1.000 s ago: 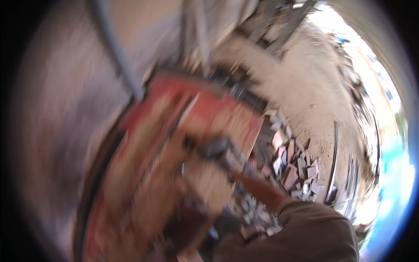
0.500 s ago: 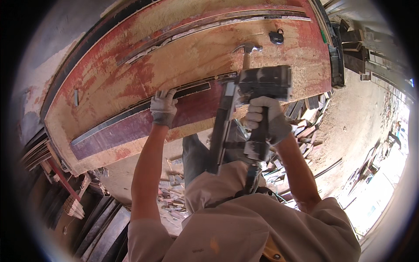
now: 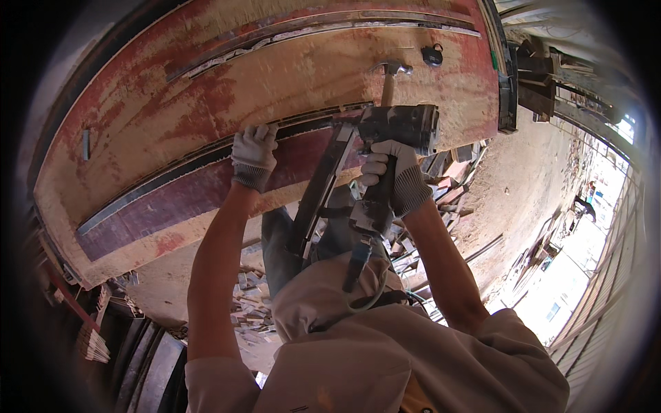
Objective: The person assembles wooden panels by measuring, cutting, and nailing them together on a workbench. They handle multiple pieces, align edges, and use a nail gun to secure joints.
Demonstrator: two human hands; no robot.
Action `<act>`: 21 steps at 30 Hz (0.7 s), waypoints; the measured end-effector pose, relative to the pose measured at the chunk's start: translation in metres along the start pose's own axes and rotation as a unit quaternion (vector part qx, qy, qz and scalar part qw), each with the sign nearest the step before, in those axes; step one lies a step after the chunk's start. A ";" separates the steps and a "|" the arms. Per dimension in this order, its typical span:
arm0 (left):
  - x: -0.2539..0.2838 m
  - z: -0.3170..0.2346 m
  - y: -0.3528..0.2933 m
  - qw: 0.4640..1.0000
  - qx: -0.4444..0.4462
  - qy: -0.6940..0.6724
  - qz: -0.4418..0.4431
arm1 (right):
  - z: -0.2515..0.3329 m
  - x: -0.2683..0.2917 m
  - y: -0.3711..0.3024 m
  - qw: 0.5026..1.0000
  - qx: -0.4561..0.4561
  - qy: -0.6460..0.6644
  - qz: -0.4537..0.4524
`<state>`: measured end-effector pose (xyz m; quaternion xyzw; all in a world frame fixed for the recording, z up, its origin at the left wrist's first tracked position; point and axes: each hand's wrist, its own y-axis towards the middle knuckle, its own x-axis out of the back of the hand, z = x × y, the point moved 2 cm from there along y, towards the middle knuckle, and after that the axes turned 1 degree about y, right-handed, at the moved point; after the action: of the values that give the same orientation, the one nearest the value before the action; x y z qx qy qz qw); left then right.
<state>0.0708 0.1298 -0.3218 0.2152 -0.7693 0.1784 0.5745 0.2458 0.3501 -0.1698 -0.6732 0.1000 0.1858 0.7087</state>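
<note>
My right hand [image 3: 398, 172], in a pale knit glove, is wrapped round the grip of a dark nail gun [image 3: 398, 127]. The gun's nose is at the right part of a long dark strip [image 3: 162, 180]; whether it touches, I cannot tell. Its slanting magazine reaches back toward my legs. The strip lies along the far edge of a purplish-red board [image 3: 155, 212]. Farther left, my left hand [image 3: 253, 155], gloved too, has its fingers curled over the strip's far edge. Just beyond the gun lies a claw hammer [image 3: 388, 88], its handle partly hidden.
A worn red-and-tan worktable [image 3: 289, 79] carries everything. On it lie a black tape measure [image 3: 432, 55], long thin strips [image 3: 310, 32] and a small grey piece [image 3: 86, 144]. Wood offcuts [image 3: 251, 306] litter the floor below. A hose hangs from the gun near my waist.
The view has shifted, so the table sits farther left. The nail gun has tilted, its magazine slanting more, and it is less blurred. My left hand stays on the strip.
</note>
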 end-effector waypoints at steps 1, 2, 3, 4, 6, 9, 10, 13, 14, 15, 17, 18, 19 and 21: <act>-0.001 0.001 0.000 1.000 0.002 -0.004 -0.003 | 0.000 -0.001 0.001 1.000 0.006 0.005 0.013; -0.001 0.000 0.001 1.000 0.002 -0.007 -0.002 | 0.001 -0.001 0.002 1.000 0.017 0.014 -0.017; -0.001 0.000 0.001 1.000 0.001 -0.011 0.001 | 0.001 -0.003 0.003 1.000 0.011 0.004 0.012; -0.001 -0.001 0.001 1.000 0.004 -0.009 0.003 | 0.002 -0.004 0.004 1.000 0.008 -0.001 -0.002; 0.000 -0.002 0.002 1.000 0.015 -0.001 0.009 | 0.004 -0.007 0.002 1.000 0.005 0.003 -0.015; 0.004 -0.001 0.002 1.000 0.014 -0.015 0.012 | 0.004 -0.016 -0.003 1.000 0.009 0.017 -0.017; 0.005 0.000 0.002 1.000 0.017 -0.016 0.002 | 0.002 -0.019 -0.006 1.000 0.010 0.007 -0.015; 0.003 0.000 0.002 0.999 0.023 -0.032 -0.005 | -0.012 -0.028 -0.008 1.000 0.015 -0.007 -0.014; 0.001 0.000 0.003 0.999 0.029 -0.039 0.003 | -0.018 -0.030 -0.005 0.999 0.021 -0.003 -0.048; -0.001 0.000 0.003 0.998 0.045 -0.041 0.023 | -0.025 -0.033 -0.002 0.999 0.024 -0.012 -0.029; 0.002 0.002 0.000 0.998 0.029 -0.054 0.001 | -0.035 -0.038 0.008 0.999 0.029 -0.030 -0.005; 0.006 0.006 -0.003 0.997 0.015 -0.065 -0.023 | -0.038 -0.038 0.011 0.999 0.022 0.023 -0.004; 0.011 0.013 -0.010 0.997 0.032 -0.068 -0.013 | -0.040 -0.038 0.015 0.999 0.025 0.018 -0.028; 0.028 0.036 -0.023 0.996 0.023 -0.082 -0.025 | -0.043 -0.039 0.016 0.997 0.057 0.008 -0.053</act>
<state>0.0468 0.0878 -0.3041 0.2620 -0.8035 0.1635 0.5089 0.2084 0.3030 -0.1725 -0.6379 0.0804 0.1371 0.7536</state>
